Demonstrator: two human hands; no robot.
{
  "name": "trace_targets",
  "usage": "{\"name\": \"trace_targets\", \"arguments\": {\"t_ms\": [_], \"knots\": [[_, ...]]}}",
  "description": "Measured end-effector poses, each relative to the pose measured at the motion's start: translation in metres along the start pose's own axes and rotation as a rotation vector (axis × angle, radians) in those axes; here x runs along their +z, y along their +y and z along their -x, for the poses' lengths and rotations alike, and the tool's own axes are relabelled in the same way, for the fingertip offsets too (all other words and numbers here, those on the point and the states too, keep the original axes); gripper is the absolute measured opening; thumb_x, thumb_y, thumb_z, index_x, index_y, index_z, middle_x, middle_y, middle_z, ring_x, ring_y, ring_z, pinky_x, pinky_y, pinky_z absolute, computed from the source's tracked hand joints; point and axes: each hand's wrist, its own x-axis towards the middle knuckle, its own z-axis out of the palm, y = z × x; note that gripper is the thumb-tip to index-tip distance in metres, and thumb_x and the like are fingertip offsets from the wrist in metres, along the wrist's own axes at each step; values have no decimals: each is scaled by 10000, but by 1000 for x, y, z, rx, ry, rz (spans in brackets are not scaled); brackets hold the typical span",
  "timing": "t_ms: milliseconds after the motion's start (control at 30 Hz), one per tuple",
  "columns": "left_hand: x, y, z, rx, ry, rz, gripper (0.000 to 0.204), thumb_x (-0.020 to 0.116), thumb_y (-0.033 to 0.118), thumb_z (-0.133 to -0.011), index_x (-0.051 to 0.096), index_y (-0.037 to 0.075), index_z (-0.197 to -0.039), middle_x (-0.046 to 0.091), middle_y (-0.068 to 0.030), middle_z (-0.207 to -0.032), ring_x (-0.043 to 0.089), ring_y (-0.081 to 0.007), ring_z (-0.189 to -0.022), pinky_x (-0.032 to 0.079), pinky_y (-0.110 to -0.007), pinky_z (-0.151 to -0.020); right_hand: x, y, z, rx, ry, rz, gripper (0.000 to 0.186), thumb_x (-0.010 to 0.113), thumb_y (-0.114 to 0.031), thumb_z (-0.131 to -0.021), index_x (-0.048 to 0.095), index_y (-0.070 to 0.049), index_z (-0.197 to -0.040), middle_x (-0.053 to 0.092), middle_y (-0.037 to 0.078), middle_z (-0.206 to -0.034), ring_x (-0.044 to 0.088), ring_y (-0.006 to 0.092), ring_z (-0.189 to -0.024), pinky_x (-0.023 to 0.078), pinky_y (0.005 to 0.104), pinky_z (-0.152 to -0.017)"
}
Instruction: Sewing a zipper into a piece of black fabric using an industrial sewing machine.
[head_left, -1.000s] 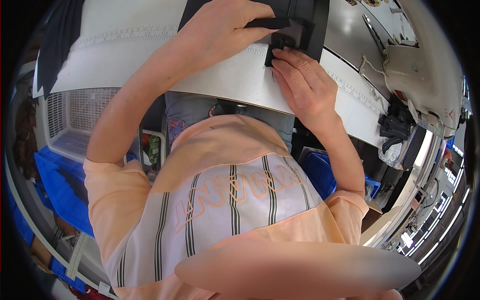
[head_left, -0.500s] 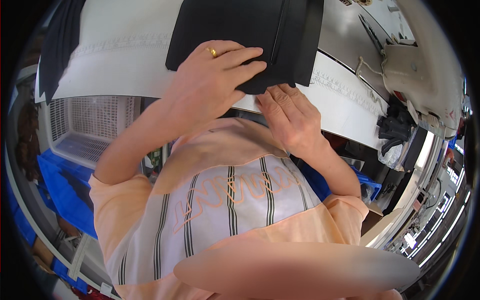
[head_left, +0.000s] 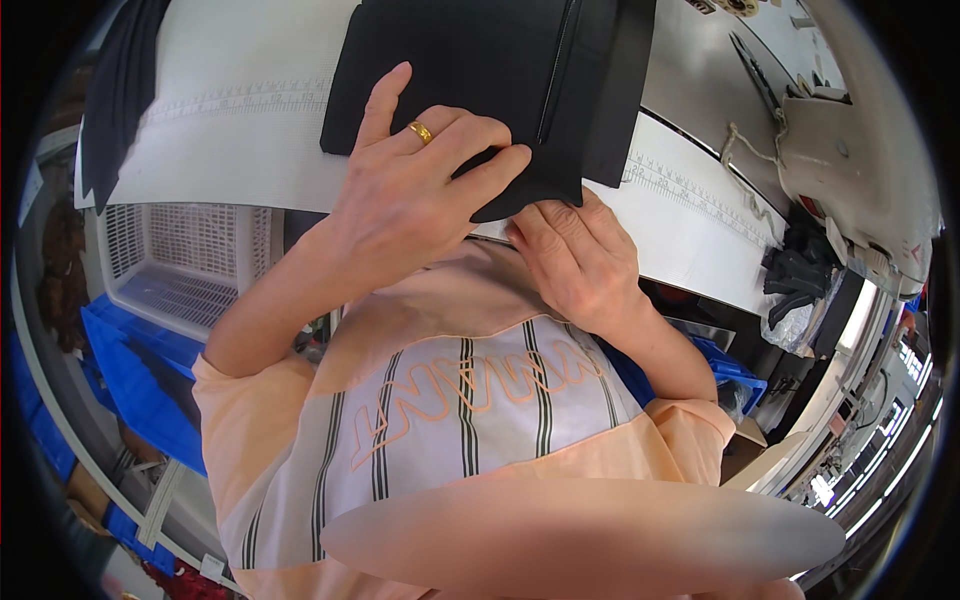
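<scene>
A black fabric piece (head_left: 440, 60) with a long zipper-like slit (head_left: 558, 70) lies across the white worktop in front of me. My left hand (head_left: 425, 175), a gold ring on one finger, grips its near edge. The index and middle fingers bend over the cloth, the little finger sticks up, and the thumb is hidden. My right hand (head_left: 580, 250) pinches the near right corner of the same piece, its fingertips partly covered by the cloth. The near edge is lifted and folds between the two hands.
More black fabric (head_left: 125, 90) hangs over the worktop's left end. Ruler markings (head_left: 690, 180) run along the white worktop (head_left: 230, 150). A sewing machine (head_left: 850, 150) stands at right, dark tweezers (head_left: 755, 70) near it. Below left are a white basket (head_left: 190, 250) and a blue bin (head_left: 145, 370).
The fabric's near edge has come closer to me and bunched up. My left fingers have curled in, with the little finger raised. My right hand has shifted slightly toward me.
</scene>
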Motion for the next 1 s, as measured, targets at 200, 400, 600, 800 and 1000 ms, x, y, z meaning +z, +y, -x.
{"name": "trace_targets", "arguments": {"t_ms": [200, 400, 600, 800, 1000], "knots": [[-1, -2, 0, 5, -30, 13, 352, 737, 169, -652, 714, 110, -999, 628, 7, -983, 604, -161, -898, 196, -483, -1119, 1, 1, 0, -16, 6, 4, 231, 701, -78, -727, 653, 11, -935, 629, 98, -907, 614, 264, -876, 553, 335, -729], [0, -1, -2, 27, -51, 26, 339, 726, 125, -662, 701, 75, -997, 647, 3, -1070, 617, -161, -960, 159, -491, -1143, 0, 0, -1, -5, 15, -1, 225, 702, -77, -728, 653, 7, -930, 627, 99, -907, 616, 260, -872, 553, 331, -726], [2, -1, -2, 21, 27, 51, 285, 657, 28, -654, 689, 75, -932, 625, 13, -1010, 619, -137, -888, 242, -556, -1087, 0, 0, -1, -10, 20, 3, 218, 703, -83, -735, 652, 7, -926, 629, 103, -913, 619, 263, -870, 553, 333, -729], [3, -2, -4, 37, 40, 57, 279, 649, 22, -664, 691, 75, -935, 632, 14, -987, 622, -136, -878, 255, -557, -1079, -1, 0, 0, 3, -6, -10, 215, 703, -81, -735, 653, 9, -924, 632, 108, -911, 621, 266, -869, 551, 330, -727], [-1, 0, -4, 41, -50, 46, 349, 693, 56, -638, 687, 80, -986, 614, 16, -1021, 609, -153, -906, 258, -569, -1072, 2, 0, 2, -1, 29, -20, 211, 703, -67, -730, 652, 9, -921, 633, 105, -908, 619, 255, -855, 549, 333, -733]]}}
